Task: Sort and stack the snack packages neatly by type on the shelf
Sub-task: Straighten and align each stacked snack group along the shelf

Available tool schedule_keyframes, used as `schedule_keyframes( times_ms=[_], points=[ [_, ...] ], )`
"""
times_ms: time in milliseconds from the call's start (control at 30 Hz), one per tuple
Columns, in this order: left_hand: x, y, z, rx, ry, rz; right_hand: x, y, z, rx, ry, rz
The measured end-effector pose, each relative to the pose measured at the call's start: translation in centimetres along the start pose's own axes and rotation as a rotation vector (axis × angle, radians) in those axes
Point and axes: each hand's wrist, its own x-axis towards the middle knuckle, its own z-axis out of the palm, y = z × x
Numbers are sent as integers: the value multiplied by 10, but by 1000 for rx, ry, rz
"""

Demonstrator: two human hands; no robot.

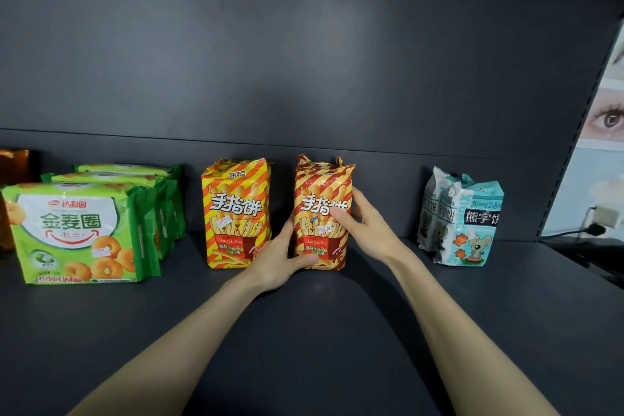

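1. My left hand [277, 260] grips the lower left corner of the red-and-yellow striped plastic snack packet [320, 186]. The thumb lies flat across the packet's bottom front. The other fingers pass behind its left edge, where I cannot see them.
2. My right hand [368, 226] holds the same packet on its right side. The thumb presses on the printed front at mid-height, and the fingers [358, 200] curl closely round the right edge.
3. The packet stands upright between the two hands, on the dark grey shelf board [304, 331] and near the back wall. I cannot tell whether its base rests fully on the board.
4. A yellow-and-orange striped plastic packet [236, 213] of the same design stands upright just beside it on the left. My left hand reaches into the gap between the two.
5. A row of green flat packs printed with ring biscuits [77, 233] stands one behind another, well apart at the left.
6. A cluster of pale teal-and-white bags with cartoon animals [469, 223] stands upright, well apart at the right.
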Motion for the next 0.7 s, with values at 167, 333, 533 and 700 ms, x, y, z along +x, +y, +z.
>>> schedule_keyframes(
  times_ms=[167, 333, 533, 700],
  points=[
    [0, 1, 0, -1, 4, -4, 0, 0, 0, -6, -3, 8],
    [-1, 2, 1, 26, 9, -15, -1, -3, 1, 2, -14, 17],
    [-1, 7, -2, 75, -2, -71, -3, -11, -5, -60, -55, 39],
    [-2, 20, -5, 205, -26, -115, -5, -24, -15, -190, -79, 78]
  ],
)
